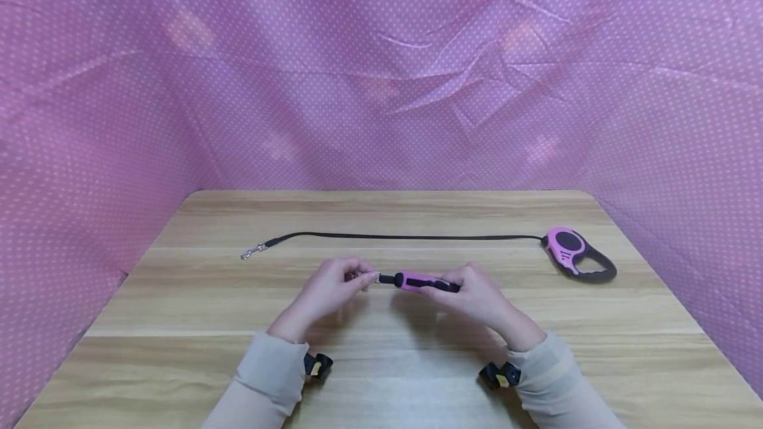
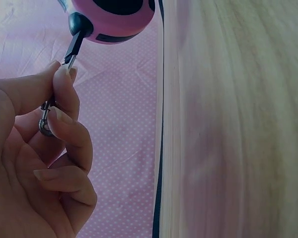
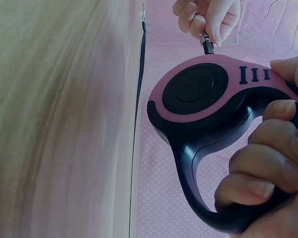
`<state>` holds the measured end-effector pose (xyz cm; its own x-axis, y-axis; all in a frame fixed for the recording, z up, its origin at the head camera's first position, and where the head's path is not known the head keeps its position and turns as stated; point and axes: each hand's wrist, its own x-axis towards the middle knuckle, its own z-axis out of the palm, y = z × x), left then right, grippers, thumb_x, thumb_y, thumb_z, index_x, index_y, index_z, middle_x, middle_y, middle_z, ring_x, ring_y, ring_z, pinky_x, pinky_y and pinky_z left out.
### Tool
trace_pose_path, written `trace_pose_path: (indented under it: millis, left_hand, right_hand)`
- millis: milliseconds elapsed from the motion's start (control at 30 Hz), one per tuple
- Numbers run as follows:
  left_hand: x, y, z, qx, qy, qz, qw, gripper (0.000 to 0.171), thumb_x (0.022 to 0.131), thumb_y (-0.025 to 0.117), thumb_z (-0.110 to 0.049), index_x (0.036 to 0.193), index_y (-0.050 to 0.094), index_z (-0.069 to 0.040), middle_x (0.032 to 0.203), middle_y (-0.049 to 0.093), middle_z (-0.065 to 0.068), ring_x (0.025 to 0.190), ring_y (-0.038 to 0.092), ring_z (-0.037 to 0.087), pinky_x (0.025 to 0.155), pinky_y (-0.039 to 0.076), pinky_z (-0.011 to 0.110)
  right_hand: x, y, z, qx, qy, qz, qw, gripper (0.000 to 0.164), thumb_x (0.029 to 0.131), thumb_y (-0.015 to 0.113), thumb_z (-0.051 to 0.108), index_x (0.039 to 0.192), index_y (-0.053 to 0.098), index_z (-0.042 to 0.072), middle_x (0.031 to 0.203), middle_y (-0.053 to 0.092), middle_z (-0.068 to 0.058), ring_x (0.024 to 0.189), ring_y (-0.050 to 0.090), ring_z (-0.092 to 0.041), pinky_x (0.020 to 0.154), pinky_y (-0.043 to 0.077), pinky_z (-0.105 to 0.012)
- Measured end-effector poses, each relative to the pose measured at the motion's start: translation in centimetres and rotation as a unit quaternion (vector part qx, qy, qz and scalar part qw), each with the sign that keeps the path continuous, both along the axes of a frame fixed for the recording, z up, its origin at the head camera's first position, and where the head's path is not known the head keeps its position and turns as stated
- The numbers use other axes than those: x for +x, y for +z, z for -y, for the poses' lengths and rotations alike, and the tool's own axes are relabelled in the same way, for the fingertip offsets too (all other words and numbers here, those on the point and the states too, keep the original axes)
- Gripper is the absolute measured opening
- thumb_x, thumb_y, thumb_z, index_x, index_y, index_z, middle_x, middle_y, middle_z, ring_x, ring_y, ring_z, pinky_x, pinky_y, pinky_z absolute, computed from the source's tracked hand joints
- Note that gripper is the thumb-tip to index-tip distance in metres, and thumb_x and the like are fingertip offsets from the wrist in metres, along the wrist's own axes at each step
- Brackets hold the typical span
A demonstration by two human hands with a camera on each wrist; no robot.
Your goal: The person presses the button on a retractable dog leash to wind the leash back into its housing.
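Note:
My right hand [image 1: 473,293] grips the black loop handle of a pink and black retractable dog leash [image 3: 196,91], fingers curled through the loop in the right wrist view. Opposite it, my left hand [image 1: 336,290] pinches the silver metal snap hook [image 2: 47,119] at that leash's end between thumb and fingers. Only a short piece of black strap [image 2: 75,44] shows between the hook and the casing. Both hands hold the leash up above the table. In the head view the hook is mostly hidden by the left fingers.
Behind the hands, a second pink and black retractable leash [image 1: 565,241] lies at the right of the wooden table [image 1: 381,376]. Its black cord [image 1: 411,237] runs out leftward to a silver snap hook [image 1: 253,251]. Pink dotted cloth [image 1: 381,85] hangs around the table's back and sides.

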<state>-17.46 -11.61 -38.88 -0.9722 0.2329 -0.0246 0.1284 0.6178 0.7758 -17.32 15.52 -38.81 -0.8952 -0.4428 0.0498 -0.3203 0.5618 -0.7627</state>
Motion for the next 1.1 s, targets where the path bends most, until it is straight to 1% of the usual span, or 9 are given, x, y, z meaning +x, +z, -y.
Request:
trace_pose_path:
  millis: [100, 300, 400, 633, 800, 1000, 1100]
  left_hand:
    - [0.04, 0.02, -0.02, -0.001, 0.002, 0.001, 1.0, 0.015, 0.095, 0.066, -0.033, 0.099, 0.071, -0.02, 0.078, 0.064, -0.005, 0.071, 0.055, 0.014, 0.068, 0.048, 0.03]
    - [-0.07, -0.06, 0.1, -0.003, -0.005, 0.003, 1.0, 0.016, 0.095, 0.065, -0.033, 0.1, 0.072, -0.019, 0.079, 0.066, -0.005, 0.073, 0.057, 0.013, 0.07, 0.049, 0.03]
    - [-0.12, -0.1, 0.17, -0.007, -0.009, 0.002, 0.9999, 0.017, 0.095, 0.065, -0.034, 0.102, 0.072, -0.02, 0.08, 0.067, -0.006, 0.075, 0.058, 0.013, 0.071, 0.049, 0.03]
    - [-0.21, -0.15, 0.24, -0.011, -0.014, 0.003, 0.9998, 0.02, 0.095, 0.065, -0.035, 0.105, 0.072, -0.019, 0.082, 0.069, -0.006, 0.077, 0.061, 0.017, 0.07, 0.049, 0.03]
    - [-0.13, -0.2, 0.27, -0.016, -0.017, 0.003, 0.9997, 0.019, 0.094, 0.066, -0.034, 0.103, 0.072, -0.019, 0.085, 0.071, -0.007, 0.077, 0.06, 0.013, 0.072, 0.049, 0.03]
    - [-0.17, -0.37, 0.39, -0.011, -0.019, 0.008, 0.9997, 0.018, 0.092, 0.069, -0.032, 0.103, 0.073, -0.019, 0.096, 0.072, -0.006, 0.08, 0.061, 0.011, 0.079, 0.05, 0.032]
    - [-0.24, -0.48, 0.47, -0.013, -0.019, 0.007, 0.9997, 0.019, 0.091, 0.07, -0.032, 0.105, 0.073, -0.019, 0.098, 0.072, -0.005, 0.081, 0.06, 0.01, 0.079, 0.051, 0.032]
  right_hand:
    - [0.02, -0.01, 0.0, -0.001, 0.0, 0.002, 1.0, 0.032, 0.09, 0.071, 0.035, 0.08, 0.076, 0.005, 0.056, 0.06, -0.002, 0.045, 0.04, -0.006, 0.042, 0.032, -0.018]
    - [0.04, 0.16, 0.07, 0.006, 0.004, -0.006, 1.0, 0.031, 0.089, 0.072, 0.034, 0.078, 0.075, 0.005, 0.053, 0.052, 0.01, 0.045, 0.039, -0.005, 0.042, 0.031, -0.018]
    - [0.03, 0.18, 0.12, 0.009, 0.006, -0.016, 1.0, 0.029, 0.089, 0.072, 0.032, 0.076, 0.074, 0.006, 0.053, 0.052, 0.011, 0.045, 0.039, -0.004, 0.042, 0.032, -0.018]
    - [-0.1, 0.03, 0.04, 0.005, 0.008, -0.01, 1.0, 0.03, 0.089, 0.072, 0.033, 0.078, 0.075, 0.006, 0.054, 0.054, 0.01, 0.045, 0.04, -0.004, 0.042, 0.032, -0.018]
    - [-0.11, 0.01, 0.02, 0.003, 0.011, -0.006, 1.0, 0.03, 0.089, 0.072, 0.033, 0.079, 0.075, 0.005, 0.054, 0.055, 0.008, 0.044, 0.04, -0.004, 0.041, 0.031, -0.017]
    - [-0.04, -0.08, 0.04, 0.001, 0.011, -0.006, 1.0, 0.026, 0.089, 0.072, 0.028, 0.078, 0.074, 0.004, 0.056, 0.058, 0.005, 0.044, 0.041, -0.003, 0.041, 0.034, -0.019]
    - [0.0, -0.1, -0.01, 0.001, 0.013, -0.008, 1.0, 0.026, 0.089, 0.072, 0.027, 0.078, 0.074, 0.004, 0.057, 0.06, 0.001, 0.044, 0.041, -0.003, 0.041, 0.035, -0.019]
